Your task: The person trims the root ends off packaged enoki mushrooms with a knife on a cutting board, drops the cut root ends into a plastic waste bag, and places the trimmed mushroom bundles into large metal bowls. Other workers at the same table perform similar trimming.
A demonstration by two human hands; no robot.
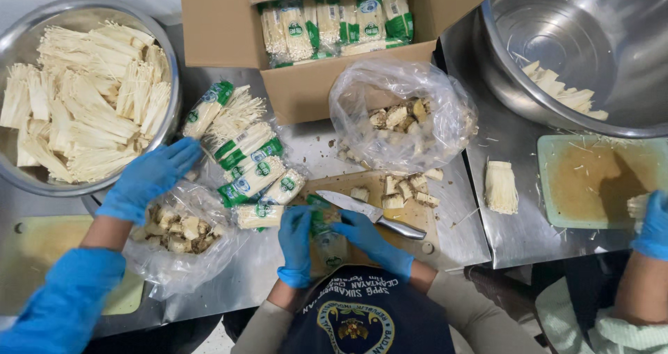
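Head view, steel surface (480,236) shared by three workers. The person's left hand (296,246) and right hand (369,239), both in blue gloves, close together over a wooden cutting board (410,218); each grip is pinched on the same packet of enoki mushrooms (325,239), which lies on the board's near left end. A knife (369,213) rests on the board just behind the hands, not held.

Done, judging by the layout: a large steel bowl (21,180) at far left is heaped with trimmed white enoki; cut root ends sit on the board (410,187), in a clear plastic bag (403,117) behind it, and in a second bag (177,236) at left.

Left, as it appears: a cluster of wrapped enoki packets (247,162) lies beside the board, and an open cardboard box (223,20) behind holds many more. Work looks roughly midway, with much stock unopened.

Neighbours: a co-worker's gloved hand (149,176) at left reaches toward the wrapped packets; another co-worker's gloved hand (654,225) at right is over a green cutting board (557,187), near a second steel bowl (612,48) holding a few trimmed pieces
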